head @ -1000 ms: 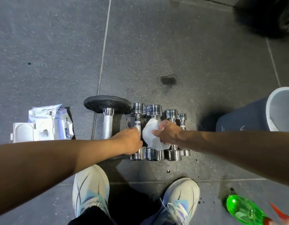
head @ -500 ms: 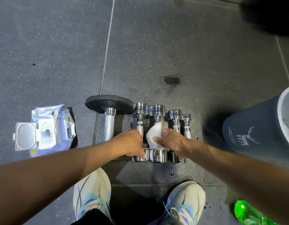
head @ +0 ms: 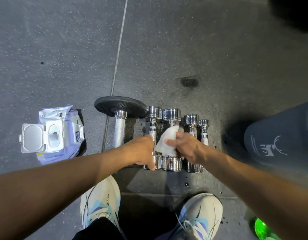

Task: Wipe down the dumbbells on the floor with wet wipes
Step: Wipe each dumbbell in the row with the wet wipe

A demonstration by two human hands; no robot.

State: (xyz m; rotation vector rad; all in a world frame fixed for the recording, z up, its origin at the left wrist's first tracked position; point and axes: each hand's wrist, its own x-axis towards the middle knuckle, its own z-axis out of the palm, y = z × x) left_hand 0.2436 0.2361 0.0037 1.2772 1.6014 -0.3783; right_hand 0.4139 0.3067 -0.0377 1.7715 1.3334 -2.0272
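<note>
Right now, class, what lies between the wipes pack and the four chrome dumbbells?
The big black-plate dumbbell and a floor seam lie between them, as seen in the head view.

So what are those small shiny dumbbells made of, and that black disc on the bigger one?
The small dumbbells: probably chrome-plated steel, since the heads are mirror-bright and reflect light. The black disc: matte with fine ridges, perhaps rubber or coated iron; the look leaves it open.
</note>
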